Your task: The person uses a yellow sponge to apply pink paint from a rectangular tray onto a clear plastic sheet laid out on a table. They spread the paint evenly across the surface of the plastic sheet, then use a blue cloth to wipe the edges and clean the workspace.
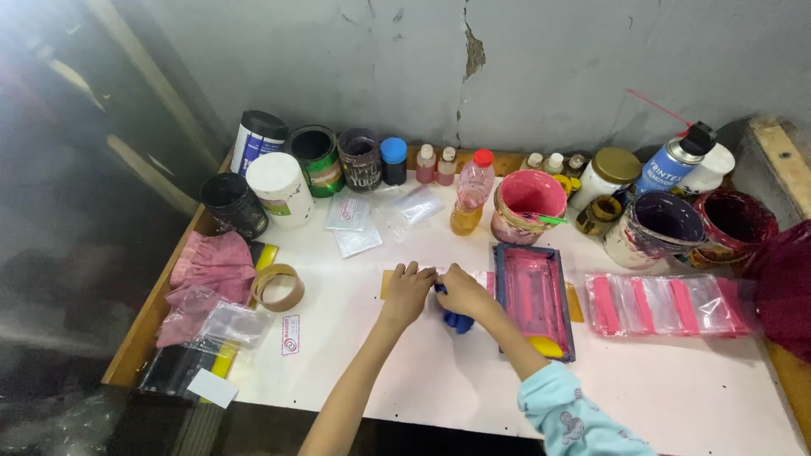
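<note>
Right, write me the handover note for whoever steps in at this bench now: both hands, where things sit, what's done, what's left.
Left hand: flat, fingers pressing down on the small plastic pouch on the white table.
Right hand: closed on a blue cloth, at the same pouch.
Screen frame, pink with ink, lies just right of the hands, a yellow piece at its near end.
Pink ink tub stands behind the frame.
Done: a row of clear pouches with pink stripes lies right of the frame.
Left: blank pouches behind; how many, cannot tell.
</note>
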